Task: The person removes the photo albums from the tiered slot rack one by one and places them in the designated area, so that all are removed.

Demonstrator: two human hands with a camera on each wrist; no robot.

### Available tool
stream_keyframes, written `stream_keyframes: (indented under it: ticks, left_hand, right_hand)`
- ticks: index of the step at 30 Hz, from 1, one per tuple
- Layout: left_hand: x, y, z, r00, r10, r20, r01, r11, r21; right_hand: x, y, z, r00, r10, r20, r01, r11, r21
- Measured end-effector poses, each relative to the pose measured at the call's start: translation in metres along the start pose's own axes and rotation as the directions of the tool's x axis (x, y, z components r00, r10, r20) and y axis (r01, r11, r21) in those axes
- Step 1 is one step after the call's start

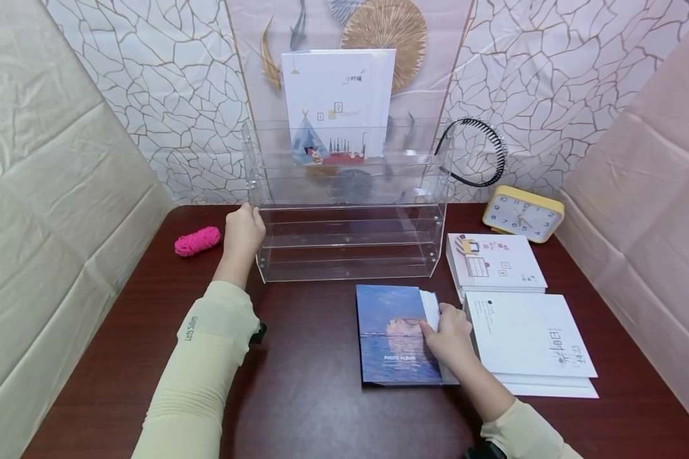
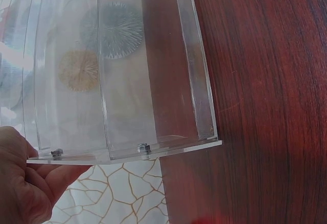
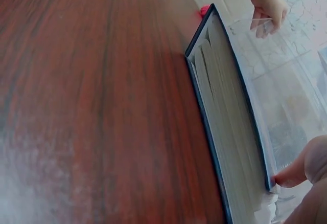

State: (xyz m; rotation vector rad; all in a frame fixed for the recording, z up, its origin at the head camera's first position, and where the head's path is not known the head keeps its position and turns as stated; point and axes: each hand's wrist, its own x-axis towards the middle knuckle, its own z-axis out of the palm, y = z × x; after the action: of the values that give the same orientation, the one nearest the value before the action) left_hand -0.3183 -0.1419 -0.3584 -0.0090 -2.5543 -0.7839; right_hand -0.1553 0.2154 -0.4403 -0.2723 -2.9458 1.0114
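A clear acrylic rack (image 1: 347,242) with several tiers stands at the back of the table. My left hand (image 1: 244,229) grips the edge of its left side panel; in the left wrist view, the fingers of that hand (image 2: 30,188) wrap behind the panel. A blue photo album (image 1: 387,344) with a painted sea cover lies in front of the rack. My right hand (image 1: 450,335) holds the album at its right side, thumb on top of the cover. The right wrist view shows the album's thick page block (image 3: 225,116) between dark covers, with the thumb (image 3: 294,173) at the cover's edge.
A white album (image 1: 339,95) stands upright in the rack's upper tier. A black headband (image 1: 499,153) hangs at its right side. Right of it are a yellow clock (image 1: 522,213) and stacked white albums (image 1: 496,261) (image 1: 528,338). Pink yarn (image 1: 198,242) lies left.
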Motion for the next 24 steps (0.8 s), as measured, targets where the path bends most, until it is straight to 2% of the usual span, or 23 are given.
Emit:
stream_keyframes:
  ticks: [6,12,14,17,20,22,24]
  left_hand:
    - [0.0,0.001,-0.002,1.0,-0.007,-0.004,0.007,1.0,-0.004]
    - [0.0,0.0,0.0,1.0,-0.002,-0.002,0.002,1.0,-0.003]
    - [0.0,-0.001,0.0,1.0,-0.005,0.004,0.005,1.0,0.0]
    - [-0.001,-0.001,0.0,1.0,-0.015,0.003,0.015,1.0,-0.005]
    - [0.0,-0.001,0.0,1.0,-0.025,0.002,0.025,1.0,-0.009]
    - [0.0,-0.001,0.0,1.0,-0.028,0.0,0.028,1.0,-0.014]
    - [0.0,0.0,0.001,1.0,-0.028,-0.002,0.028,0.999,-0.016]
  right_hand:
    - [0.0,-0.003,-0.002,1.0,-0.009,0.006,0.009,1.0,-0.002]
    - [0.002,-0.009,-0.011,0.997,-0.082,0.008,0.083,0.996,-0.041]
    - [0.005,-0.014,-0.015,0.992,-0.125,0.012,0.126,0.992,-0.022]
    - [0.011,-0.026,-0.023,0.983,-0.182,0.028,0.18,0.982,0.065]
    - [0.024,-0.046,-0.036,0.965,-0.257,0.05,0.242,0.948,0.205]
    - [0.036,-0.062,-0.05,0.945,-0.321,0.053,0.294,0.912,0.285]
    - [0.048,-0.081,-0.066,0.911,-0.413,0.014,0.384,0.859,0.339]
